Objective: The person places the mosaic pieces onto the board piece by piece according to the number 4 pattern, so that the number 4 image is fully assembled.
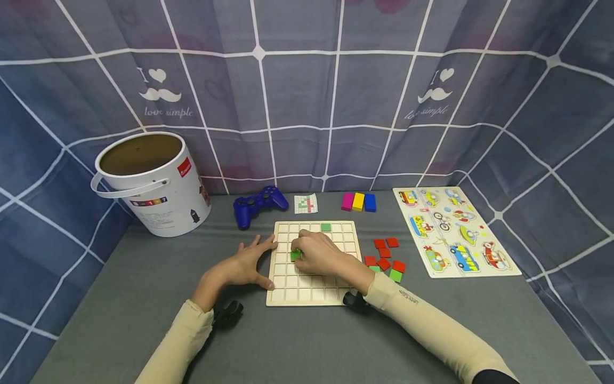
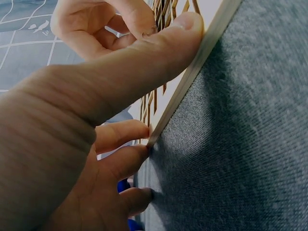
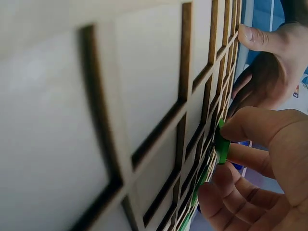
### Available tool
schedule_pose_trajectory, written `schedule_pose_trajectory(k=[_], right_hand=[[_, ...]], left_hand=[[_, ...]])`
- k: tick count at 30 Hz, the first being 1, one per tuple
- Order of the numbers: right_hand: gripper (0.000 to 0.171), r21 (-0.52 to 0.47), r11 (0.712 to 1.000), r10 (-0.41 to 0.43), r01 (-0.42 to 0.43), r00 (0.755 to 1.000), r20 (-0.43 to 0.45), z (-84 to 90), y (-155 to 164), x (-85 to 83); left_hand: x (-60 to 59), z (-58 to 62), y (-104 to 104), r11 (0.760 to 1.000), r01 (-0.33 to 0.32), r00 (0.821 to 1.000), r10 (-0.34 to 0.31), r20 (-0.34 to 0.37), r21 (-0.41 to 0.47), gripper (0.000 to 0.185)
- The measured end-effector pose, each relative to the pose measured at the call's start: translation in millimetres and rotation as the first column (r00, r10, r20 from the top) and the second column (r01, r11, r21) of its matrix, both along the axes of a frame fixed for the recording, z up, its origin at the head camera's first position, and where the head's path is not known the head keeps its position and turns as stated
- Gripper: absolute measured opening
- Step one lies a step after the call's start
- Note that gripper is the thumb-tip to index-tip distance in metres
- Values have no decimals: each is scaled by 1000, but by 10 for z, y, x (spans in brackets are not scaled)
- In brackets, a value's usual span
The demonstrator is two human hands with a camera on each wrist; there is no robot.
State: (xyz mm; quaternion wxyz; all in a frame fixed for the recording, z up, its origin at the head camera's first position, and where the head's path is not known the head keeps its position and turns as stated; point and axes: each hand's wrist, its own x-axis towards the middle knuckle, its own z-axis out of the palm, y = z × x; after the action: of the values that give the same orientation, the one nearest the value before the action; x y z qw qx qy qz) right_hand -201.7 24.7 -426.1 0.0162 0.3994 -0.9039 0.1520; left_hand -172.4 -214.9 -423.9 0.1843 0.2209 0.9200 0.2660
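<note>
Two hands on wooden grid board (image 1: 312, 290): left hand (image 1: 242, 264) spread, fingers apart, bracing its left edge; right hand (image 1: 318, 253) curled, fingertips pinching green tile (image 1: 295, 255) over left-centre cells.

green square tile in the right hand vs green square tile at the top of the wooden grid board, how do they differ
The green square tile in the right hand is pinched by the right hand near the left side of the wooden grid board; the green square tile in the top row lies flat and untouched. The held one is partly hidden; the other shows fully. Both look the same green.
</note>
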Motion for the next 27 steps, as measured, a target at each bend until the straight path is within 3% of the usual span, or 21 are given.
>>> schedule_pose_trajectory(k=[14, 21, 27], right_hand=[[27, 15, 1000, -19, 19, 999, 47, -6, -17, 20], [25, -142, 989, -19, 26, 998, 54, 107, 344, 124], [20, -168, 983, -64, 74, 996, 66, 125, 789, 258]], left_hand=[[8, -16, -6, 1000, 5, 1000, -5, -14, 6, 106], [18, -36, -6, 1000, -5, 1000, 5, -9, 9, 106], [7, -34, 8, 1000, -11, 1000, 11, -5, -3, 107]])
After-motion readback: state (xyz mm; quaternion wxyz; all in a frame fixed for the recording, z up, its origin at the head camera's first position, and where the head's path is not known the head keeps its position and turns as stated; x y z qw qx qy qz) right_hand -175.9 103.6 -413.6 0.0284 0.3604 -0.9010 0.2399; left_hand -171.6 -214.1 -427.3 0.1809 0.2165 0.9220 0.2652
